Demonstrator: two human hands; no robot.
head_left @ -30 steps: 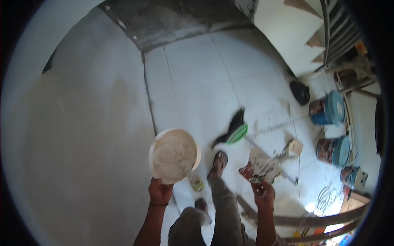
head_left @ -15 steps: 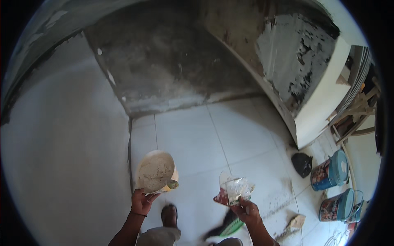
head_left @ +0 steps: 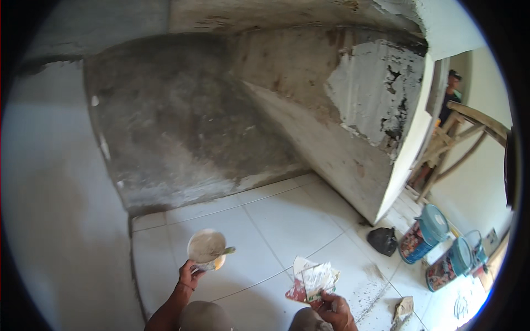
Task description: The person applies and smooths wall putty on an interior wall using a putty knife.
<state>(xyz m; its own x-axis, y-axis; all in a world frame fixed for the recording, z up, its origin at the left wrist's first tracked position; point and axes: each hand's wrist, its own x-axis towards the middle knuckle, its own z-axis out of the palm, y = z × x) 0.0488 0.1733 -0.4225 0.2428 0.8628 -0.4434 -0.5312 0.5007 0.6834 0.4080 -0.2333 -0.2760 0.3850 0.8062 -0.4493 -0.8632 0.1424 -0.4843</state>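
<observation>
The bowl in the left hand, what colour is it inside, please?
The bowl is coated whitish-grey inside, smeared with plaster-like paste; the head view shows it best.

The round bowl [head_left: 206, 246] sits tipped toward the camera, its inside smeared pale grey-white with plaster, a yellowish patch showing on its lower outer wall. A green-handled tool [head_left: 223, 252] pokes out over its right rim. The bowl is held up off the tiled floor, in the left hand's grip at its lower edge. To the right, a flat red-edged scraper board [head_left: 311, 280] is caked with white plaster on top, tilted, its lower corner pinched in the right hand.
</observation>
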